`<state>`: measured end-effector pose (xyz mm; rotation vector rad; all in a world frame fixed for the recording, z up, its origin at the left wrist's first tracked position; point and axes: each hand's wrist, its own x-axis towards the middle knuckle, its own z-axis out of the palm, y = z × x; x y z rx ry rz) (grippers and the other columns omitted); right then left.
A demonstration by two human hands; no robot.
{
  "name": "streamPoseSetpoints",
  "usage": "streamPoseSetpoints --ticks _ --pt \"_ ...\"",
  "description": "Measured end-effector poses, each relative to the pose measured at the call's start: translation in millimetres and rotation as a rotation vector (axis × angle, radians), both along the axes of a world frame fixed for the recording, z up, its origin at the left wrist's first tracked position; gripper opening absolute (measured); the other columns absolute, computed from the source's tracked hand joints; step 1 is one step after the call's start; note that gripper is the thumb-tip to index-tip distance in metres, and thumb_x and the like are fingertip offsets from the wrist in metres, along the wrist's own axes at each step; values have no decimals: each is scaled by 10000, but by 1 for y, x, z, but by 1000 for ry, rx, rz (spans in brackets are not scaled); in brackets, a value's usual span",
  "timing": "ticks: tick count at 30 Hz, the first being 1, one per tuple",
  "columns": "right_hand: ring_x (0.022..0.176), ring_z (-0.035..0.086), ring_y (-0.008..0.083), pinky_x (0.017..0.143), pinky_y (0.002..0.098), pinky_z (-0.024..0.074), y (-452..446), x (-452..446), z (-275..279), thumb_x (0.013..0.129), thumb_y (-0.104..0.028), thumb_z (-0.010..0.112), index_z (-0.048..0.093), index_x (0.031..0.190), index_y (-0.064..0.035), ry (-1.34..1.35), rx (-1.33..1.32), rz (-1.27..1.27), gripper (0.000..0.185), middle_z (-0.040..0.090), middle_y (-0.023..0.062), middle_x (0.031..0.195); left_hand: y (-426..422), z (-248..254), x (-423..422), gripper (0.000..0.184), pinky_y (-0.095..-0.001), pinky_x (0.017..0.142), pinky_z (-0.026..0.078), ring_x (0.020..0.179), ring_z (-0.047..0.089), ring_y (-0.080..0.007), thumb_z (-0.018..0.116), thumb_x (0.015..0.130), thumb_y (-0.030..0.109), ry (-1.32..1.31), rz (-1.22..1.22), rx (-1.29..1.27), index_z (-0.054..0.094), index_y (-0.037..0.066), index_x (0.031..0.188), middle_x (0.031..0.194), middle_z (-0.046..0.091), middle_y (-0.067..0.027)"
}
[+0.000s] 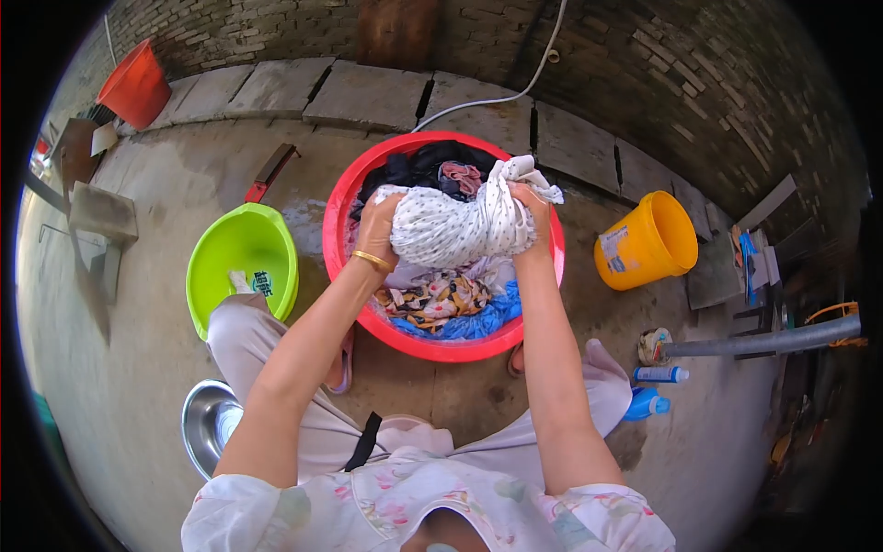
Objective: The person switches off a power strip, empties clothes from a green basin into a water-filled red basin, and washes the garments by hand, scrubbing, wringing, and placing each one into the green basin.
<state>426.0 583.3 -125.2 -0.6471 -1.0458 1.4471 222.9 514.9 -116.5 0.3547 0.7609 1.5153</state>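
Between my two hands, a bunched white garment with small dark dots (451,225) is stretched above a large red basin (333,267). My left hand (375,227), with a gold bangle at the wrist, grips the garment's left end. At its right end my right hand (533,213) is closed round the cloth, and a loose fold sticks up beside it. Inside the basin lie dark clothes (414,170) at the far side, a patterned yellow and black cloth (432,304) and a blue cloth (478,320) at the near side. Some of the laundry is hidden under the dotted garment.
A green basin (241,230) and a metal bowl (198,419) stand on my left. To the right are a yellow bucket (658,241), blue bottles (647,405) and a grey pipe (763,340). A red bucket (138,87) stands by the far brick wall (248,37).
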Motion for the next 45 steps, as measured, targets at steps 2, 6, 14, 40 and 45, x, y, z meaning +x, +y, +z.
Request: streamPoseSetpoints --ticks 2,6,14,40,45 --pt "712 607 169 649 261 479 12 -2 -21 735 -56 567 622 756 -36 -246 85 -340 63 620 71 768 5 17 8 57 -264 613 455 599 538 -139 595 713 75 329 57 156 563 58 757 711 572 -12" --pt "668 600 155 599 279 482 17 -22 -51 742 -49 574 610 826 -52 382 -362 -80 92 610 43 751 6 55 29 184 -319 678 428 720 524 -217 651 561 52 1229 238 857 541 47 709 799 525 -66" --pt "629 606 158 552 307 510 34 -36 -55 801 -129 593 580 882 -78 223 -625 456 97 614 58 759 -13 44 59 237 -359 569 368 699 504 -235 711 513 187 1569 -80 1330 548 131 676 777 481 -52" --pt "775 585 174 688 290 462 -1 -95 27 502 14 710 578 881 -28 -881 23 64 402 624 80 854 -15 -25 -43 222 -360 641 426 778 533 -230 638 586 132 1954 -157 1476 583 148 800 835 501 -47" --pt "790 603 202 655 313 462 -10 -78 16 581 -59 718 573 1000 2 -1231 195 -88 447 616 100 883 -19 17 -158 263 -388 726 451 855 536 -300 662 614 105 2043 266 888 574 92 862 884 527 -98"
